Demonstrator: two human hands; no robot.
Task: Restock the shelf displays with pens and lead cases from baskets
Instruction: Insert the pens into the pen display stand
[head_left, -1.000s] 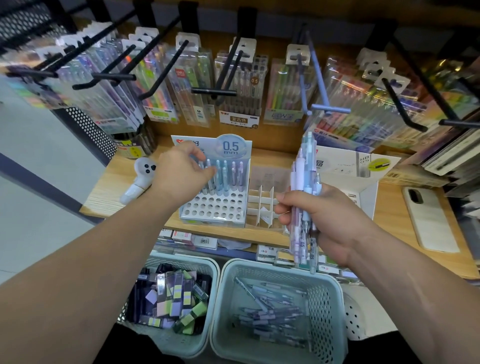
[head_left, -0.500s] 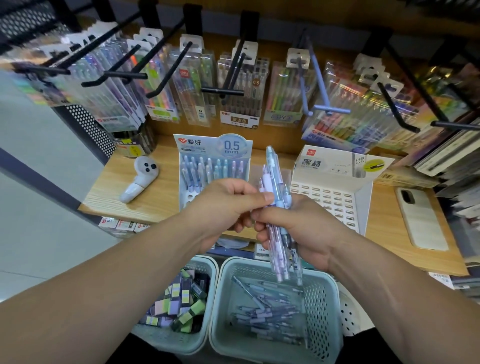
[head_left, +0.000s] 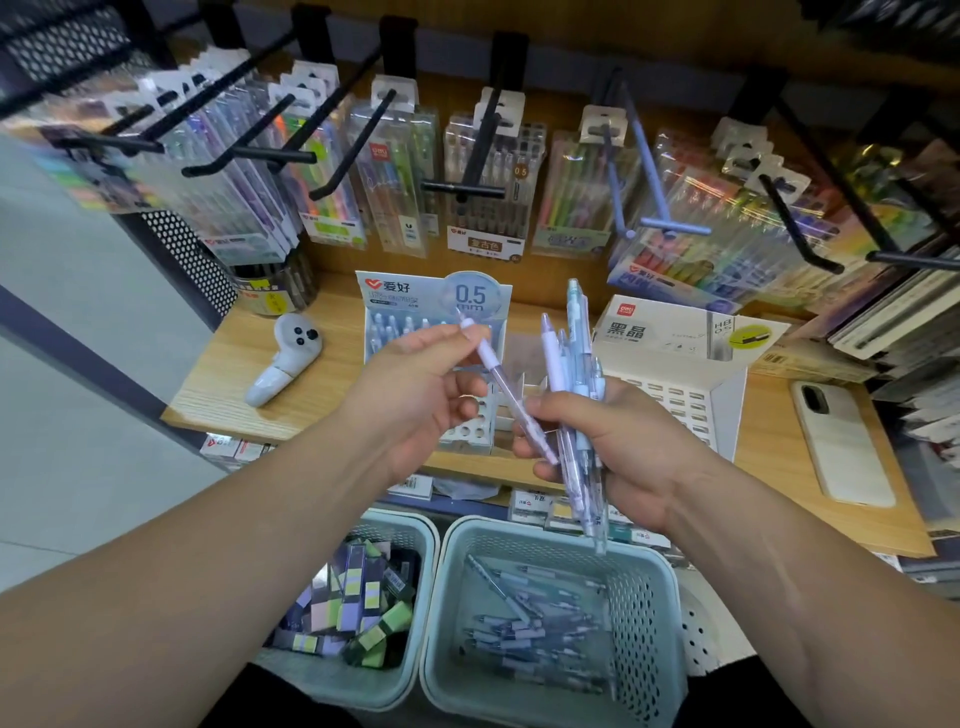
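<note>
Loose pens lie in the right basket (head_left: 498, 524). Above it, the right hand (head_left: 628, 457) keeps its grip round the pen bundle (head_left: 574, 358). The left hand (head_left: 415, 389), at the bundle a moment ago, now pinches one lilac pen (head_left: 501, 382) drawn clear, likely bound for the display rack (head_left: 405, 312) beyond.

The wooden shelf (head_left: 223, 387) carries, left to right, a dark jar (head_left: 275, 291), a white controller (head_left: 284, 358), a 0.5 mm pen display (head_left: 431, 306), a white lead-case box (head_left: 670, 335) and a face-down phone (head_left: 841, 447).
</note>
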